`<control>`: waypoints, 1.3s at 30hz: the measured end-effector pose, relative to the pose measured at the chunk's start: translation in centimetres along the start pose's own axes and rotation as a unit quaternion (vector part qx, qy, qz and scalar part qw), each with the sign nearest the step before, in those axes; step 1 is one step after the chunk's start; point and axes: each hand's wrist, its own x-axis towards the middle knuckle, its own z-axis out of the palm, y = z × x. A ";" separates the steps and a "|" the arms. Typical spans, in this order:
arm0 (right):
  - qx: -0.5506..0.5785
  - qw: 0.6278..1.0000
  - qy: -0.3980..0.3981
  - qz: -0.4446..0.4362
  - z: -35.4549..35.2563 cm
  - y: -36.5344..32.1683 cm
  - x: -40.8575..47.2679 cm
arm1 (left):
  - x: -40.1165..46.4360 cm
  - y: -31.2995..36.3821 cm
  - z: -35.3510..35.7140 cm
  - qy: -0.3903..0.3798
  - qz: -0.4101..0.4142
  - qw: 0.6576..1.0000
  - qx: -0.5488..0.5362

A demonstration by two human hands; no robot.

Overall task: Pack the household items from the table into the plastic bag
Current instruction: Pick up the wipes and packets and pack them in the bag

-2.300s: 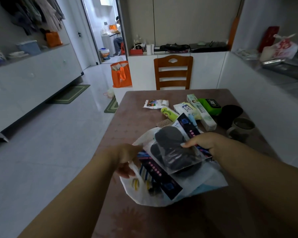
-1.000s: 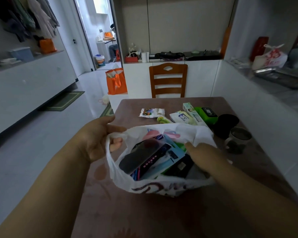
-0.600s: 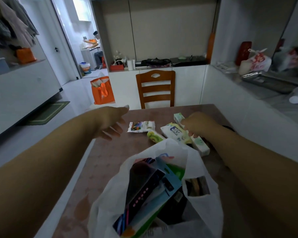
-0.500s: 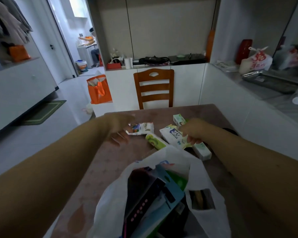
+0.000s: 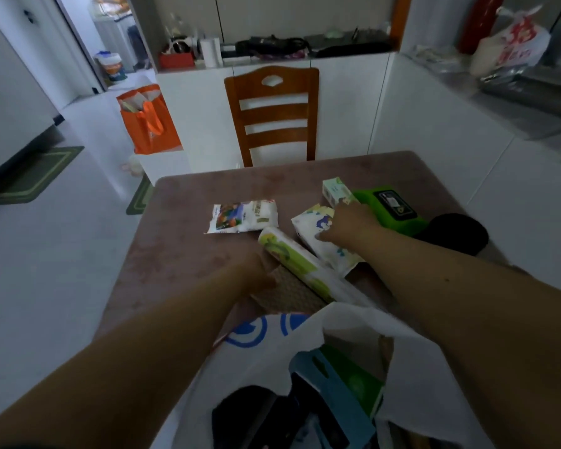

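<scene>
The white plastic bag with blue print stands open at the near table edge, holding a blue box, a green box and dark packets. My right hand lies over a white tissue pack, thumb on its top, fingers curled at its far edge. My left hand sits low between a green-and-white roll and a brown woven pad, touching both; its fingers are hidden. A printed snack packet, a pale green carton and a green wipes pack lie further back.
A black round object sits at the table's right side. A wooden chair stands behind the brown table. An orange bag rests on a white stand to the left. White counters border the right.
Both hands let go of the bag and reached out to the items. The left hand then drew back from the snack packet to the roll and pad. The right hand stays on the tissue pack.
</scene>
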 end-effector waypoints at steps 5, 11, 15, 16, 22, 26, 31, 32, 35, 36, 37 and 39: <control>-0.042 0.996 -0.073 0.029 1.8 0.0 2.5 | 1.6 -0.2 2.2 0.023 -0.004 0.998 -0.053; -0.055 0.991 -0.088 0.087 2.5 -0.4 3.5 | 2.4 -4.2 -0.8 -0.076 -0.065 0.987 -0.129; 0.049 0.991 -0.040 0.120 3.0 -1.3 3.2 | 1.0 -7.5 -3.3 -0.085 -0.104 0.941 -0.310; 0.082 0.989 -0.037 0.114 3.0 -1.4 3.1 | 0.7 -7.9 -3.6 -0.075 -0.111 0.925 -0.356; 0.243 0.964 0.052 0.093 0.6 -1.7 1.5 | -1.0 -6.8 -4.4 0.057 -0.106 0.822 -0.556; 0.461 0.886 -0.004 0.057 -4.9 -1.7 0.0 | -1.7 -5.1 -5.7 0.089 -0.073 0.797 -0.593; 0.627 0.738 -0.247 0.026 -5.4 -2.3 -2.3 | -2.7 -2.4 -6.6 0.039 -0.044 0.759 -0.649; 0.630 0.729 -0.266 0.026 -4.8 -2.3 -2.5 | -2.9 -2.0 -6.6 0.024 -0.051 0.749 -0.660; 0.638 0.705 -0.307 0.038 -3.2 -2.1 -3.1 | -3.5 -1.4 -5.9 0.011 -0.067 0.722 -0.688; 0.646 0.696 -0.311 0.043 -2.9 -2.0 -3.1 | -3.5 -1.3 -5.7 0.013 -0.068 0.712 -0.699; 0.658 0.685 -0.310 0.043 -2.7 -1.8 -3.0 | -3.4 -1.2 -5.6 0.015 -0.067 0.700 -0.711; 0.676 0.669 -0.306 0.027 -2.3 -1.7 -2.9 | -3.3 -0.9 -5.3 0.005 -0.059 0.680 -0.731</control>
